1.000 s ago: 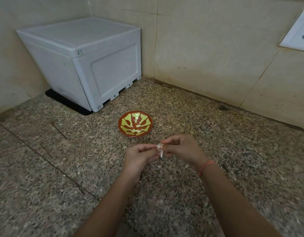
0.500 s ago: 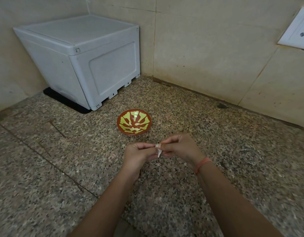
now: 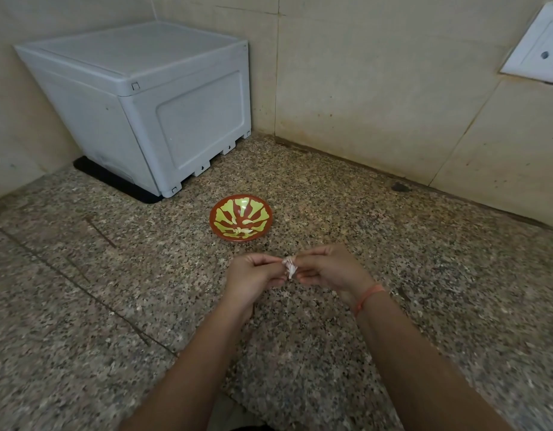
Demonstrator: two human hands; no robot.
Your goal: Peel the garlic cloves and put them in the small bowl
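A small garlic clove point(image 3: 290, 266) with loose whitish skin sits between my two hands above the speckled granite counter point(image 3: 424, 275). My left hand point(image 3: 253, 276) pinches it from the left with thumb and forefinger. My right hand point(image 3: 329, 269) pinches it from the right, fingers curled. Just beyond the hands stands the small bowl point(image 3: 220, 209), red-brown with a yellow-green pattern, and a couple of pale peeled cloves point(image 3: 242, 232) lie at its near side.
A grey-white plastic box point(image 3: 150, 101) on a black mat stands in the back left corner. Tiled walls close the back, with a white socket plate point(image 3: 539, 48) at the upper right. A dark spot point(image 3: 400, 186) lies by the wall.
Both hands stay together on the clove and barely shift. The loose skin now hangs a little lower between the fingers.
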